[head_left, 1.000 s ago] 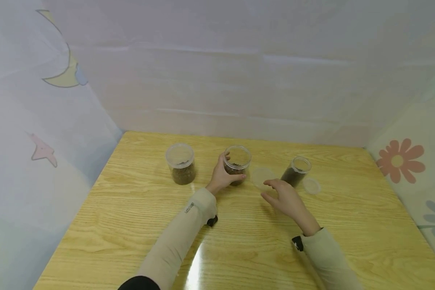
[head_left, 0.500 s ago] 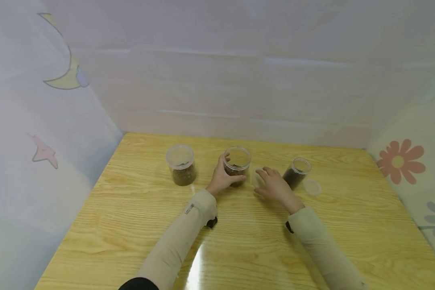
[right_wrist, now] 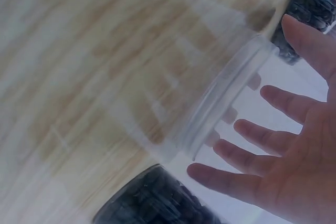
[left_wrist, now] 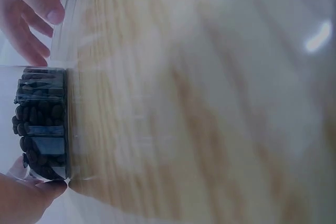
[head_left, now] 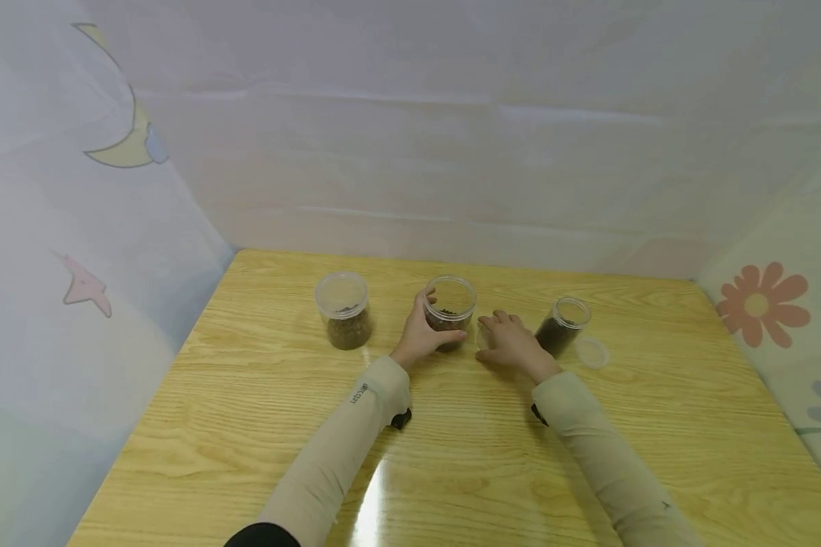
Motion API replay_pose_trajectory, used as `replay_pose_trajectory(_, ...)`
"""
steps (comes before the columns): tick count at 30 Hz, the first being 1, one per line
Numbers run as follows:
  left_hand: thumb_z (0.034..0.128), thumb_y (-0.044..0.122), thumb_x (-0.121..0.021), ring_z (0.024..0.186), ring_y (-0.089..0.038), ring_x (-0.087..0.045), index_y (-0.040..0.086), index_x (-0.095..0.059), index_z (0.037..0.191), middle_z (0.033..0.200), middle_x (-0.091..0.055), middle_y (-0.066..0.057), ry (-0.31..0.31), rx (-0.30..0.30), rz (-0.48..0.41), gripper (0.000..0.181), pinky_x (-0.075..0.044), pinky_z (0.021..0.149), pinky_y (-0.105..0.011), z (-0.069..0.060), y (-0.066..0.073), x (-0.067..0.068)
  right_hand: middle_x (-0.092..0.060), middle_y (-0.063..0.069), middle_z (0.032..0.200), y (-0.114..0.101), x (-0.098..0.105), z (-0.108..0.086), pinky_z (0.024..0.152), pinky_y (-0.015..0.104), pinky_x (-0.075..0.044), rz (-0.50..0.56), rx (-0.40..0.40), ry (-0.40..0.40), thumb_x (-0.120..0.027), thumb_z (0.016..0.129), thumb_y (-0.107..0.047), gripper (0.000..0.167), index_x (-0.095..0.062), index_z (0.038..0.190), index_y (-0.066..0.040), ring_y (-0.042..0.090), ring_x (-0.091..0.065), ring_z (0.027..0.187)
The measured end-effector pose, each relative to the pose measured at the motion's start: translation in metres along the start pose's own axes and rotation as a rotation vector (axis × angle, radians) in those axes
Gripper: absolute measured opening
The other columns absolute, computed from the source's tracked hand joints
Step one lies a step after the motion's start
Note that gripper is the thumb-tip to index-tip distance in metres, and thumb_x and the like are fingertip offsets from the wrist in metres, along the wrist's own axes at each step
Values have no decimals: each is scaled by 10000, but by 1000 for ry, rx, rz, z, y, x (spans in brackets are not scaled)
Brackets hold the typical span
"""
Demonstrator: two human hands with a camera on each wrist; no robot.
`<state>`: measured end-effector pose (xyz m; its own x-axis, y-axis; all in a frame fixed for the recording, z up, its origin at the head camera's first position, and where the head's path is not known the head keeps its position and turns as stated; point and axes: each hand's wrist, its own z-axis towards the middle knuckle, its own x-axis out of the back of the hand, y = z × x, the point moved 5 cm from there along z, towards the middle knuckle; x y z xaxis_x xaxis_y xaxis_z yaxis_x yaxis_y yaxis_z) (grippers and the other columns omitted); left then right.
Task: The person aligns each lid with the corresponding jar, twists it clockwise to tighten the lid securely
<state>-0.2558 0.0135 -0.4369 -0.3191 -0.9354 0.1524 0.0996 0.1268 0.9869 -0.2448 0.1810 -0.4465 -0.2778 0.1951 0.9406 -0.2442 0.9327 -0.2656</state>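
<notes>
My left hand (head_left: 419,336) grips the middle clear jar (head_left: 450,310), thumb in front and fingers round the far side. Dark, bean-like pieces fill the lower part of this upright jar (left_wrist: 44,124) in the left wrist view; its top is uncovered. To its right, my right hand (head_left: 513,342) reaches over a clear round lid (head_left: 483,337) lying on the table, mostly hidden beneath the hand. In the right wrist view, the fingers (right_wrist: 262,135) are spread beside the rim of the lid (right_wrist: 231,98). Whether they touch it I cannot tell.
A wide jar (head_left: 347,323) with dark contents stands at left, its top seemingly covered. Right of my right hand stands a narrower uncovered jar (head_left: 557,330) of dark contents, with a small clear lid (head_left: 592,352) beside it. Fabric walls enclose the wooden table (head_left: 451,471).
My right hand has moved left and slightly away from me, from the near side of the large lid to over it. The left hand keeps its grip on the middle jar.
</notes>
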Motion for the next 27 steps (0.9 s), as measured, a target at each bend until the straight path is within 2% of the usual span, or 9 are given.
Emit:
replay_pose_trajectory(2,718,115,-779,1220,-342,-361,100,-170,1423,1372,-290,-204,6,-1,2,932,-321,993,-456,3,-5,0,-297,312,1357,1,-1,1,816,652,-373,1,-6,-1,-700,797,-305,705,-393,1351,4,521,-284,1198)
replay_pose_trajectory(9,720,83,-772,1219,-336,-363,104,-168,1422,1378,-277,-200,-5,12,-9,927,-326,994,-446,4,-7,-2,-331,314,1327,6,-6,4,791,639,-399,21,-20,20,-687,809,-275,657,-412,1337,3,522,-309,1168)
replay_pose_trajectory(15,690,176,-805,1234,-309,-354,178,-170,1429,1402,-264,-193,3,4,-1,974,-318,1000,-447,16,-32,-3,-368,291,1310,4,-4,2,763,623,-422,13,-30,48,-687,802,-296,641,-438,1323,-18,505,-338,1149)
replay_pose_trajectory(20,684,235,-809,1202,-287,-387,171,-180,1424,1379,-304,-184,18,-14,50,974,-346,976,-436,16,-36,-1,-391,266,1307,-1,1,-3,761,603,-432,11,-42,69,-677,792,-323,634,-457,1316,-42,479,-349,1154)
replay_pose_trajectory(27,689,245,-805,1182,-291,-402,144,-181,1420,1358,-328,-186,3,-22,87,966,-357,961,-446,15,-36,1,-387,269,1313,-9,9,-15,748,604,-437,6,-30,104,-676,796,-333,621,-467,1309,-52,493,-348,1157)
